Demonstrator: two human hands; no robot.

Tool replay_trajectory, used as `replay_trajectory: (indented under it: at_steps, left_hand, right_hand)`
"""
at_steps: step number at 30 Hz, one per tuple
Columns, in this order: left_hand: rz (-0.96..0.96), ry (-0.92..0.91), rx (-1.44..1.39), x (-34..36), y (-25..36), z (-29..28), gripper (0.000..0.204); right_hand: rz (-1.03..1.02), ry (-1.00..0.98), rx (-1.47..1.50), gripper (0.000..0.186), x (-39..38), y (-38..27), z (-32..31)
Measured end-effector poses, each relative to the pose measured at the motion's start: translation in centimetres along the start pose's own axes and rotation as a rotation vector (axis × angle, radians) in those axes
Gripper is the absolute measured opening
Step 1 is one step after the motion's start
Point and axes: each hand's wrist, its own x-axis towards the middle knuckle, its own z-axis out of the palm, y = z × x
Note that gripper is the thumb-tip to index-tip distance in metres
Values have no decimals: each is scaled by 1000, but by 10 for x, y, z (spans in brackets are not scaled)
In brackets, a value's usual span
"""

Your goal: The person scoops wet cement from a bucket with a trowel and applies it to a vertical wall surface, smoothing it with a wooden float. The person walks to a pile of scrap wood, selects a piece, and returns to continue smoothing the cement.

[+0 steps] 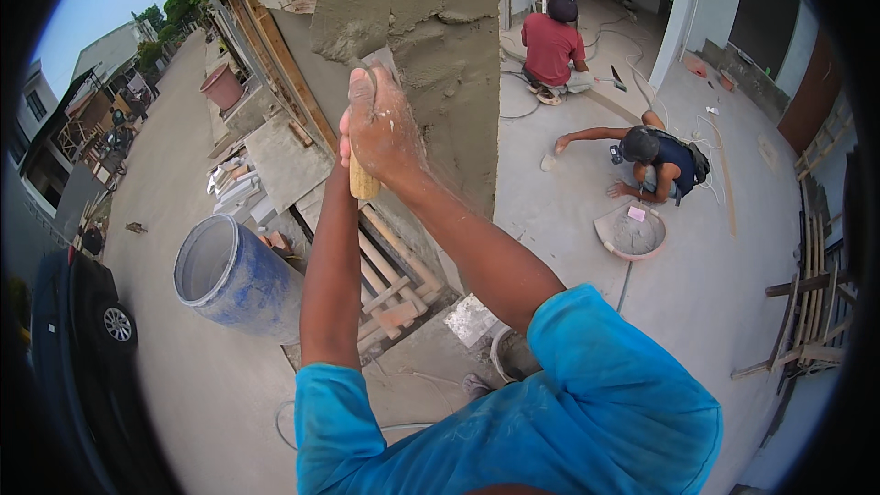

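Note:
Both my hands come together on a trowel in front of a wall of wet grey mortar. My right hand is closed round it, with the pale wooden handle sticking out below the fist. Close against it on the left is my left hand, mostly hidden behind the right, its fingers closed at the handle. A sliver of the metal blade shows above my knuckles, against the mortar. The mortar surface is rough, with ridges and cracks; smears of it speckle my right hand.
A blue drum stands lower left, beside wooden slats. A bucket sits near my feet. At right, one person crouches by a mortar basin; another sits farther back. Cables cross that floor.

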Motion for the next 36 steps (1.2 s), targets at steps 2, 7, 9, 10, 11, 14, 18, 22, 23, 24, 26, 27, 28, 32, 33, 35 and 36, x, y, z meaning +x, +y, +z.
replay_trajectory:
  at_steps: [2,7,9,10,11,14,18,22,23,24,26,27,28,32,33,35,36]
  left_hand:
    - [48,-5,57,-11,14,4,62]
    - [118,5,269,-9,41,4,64]
    - [211,29,523,-8,62,13,64]
    - [133,26,521,-9,67,16,64]
    - [57,10,516,-9,72,18,61]
    - [-75,-11,477,-8,75,15,53]
    - [127,86,388,-11,59,16,50]
    - [317,139,383,-2,43,17,58]
    - [322,133,368,0,41,17,59]
    - [316,130,357,-2,44,16,60]
    - [290,95,283,-10,51,14,64]
    - [282,72,242,-14,57,16,66]
    - [273,48,202,-17,63,17,68]
    - [30,42,377,-23,75,20,60]
    - [-28,25,440,-22,73,23,57]
    - [21,75,421,-22,74,31,49]
    - [-36,47,459,-20,83,37,50]
  right_hand:
    - [29,-29,238,33,-7,-12,-4]
    - [153,89,687,31,28,-51,-32]
    - [207,164,618,30,63,-55,-43]
    - [210,159,543,30,76,-55,-44]
    - [213,155,467,29,83,-54,-45]
    - [185,12,336,29,64,-64,-27]
    - [162,-53,205,33,43,-79,2]
    - [83,-66,116,35,34,-79,23]
    - [63,-64,106,35,31,-81,24]
    - [83,-115,153,34,25,-80,26]
    - [123,-218,247,32,12,-81,29]
    - [118,-201,310,31,11,-83,25]
    - [114,-185,375,30,11,-84,18]
    - [145,119,523,26,54,-83,-27]
    - [160,137,488,26,69,-81,-35]
    - [193,178,416,27,92,-73,-45]
    - [240,169,450,28,94,-73,-45]
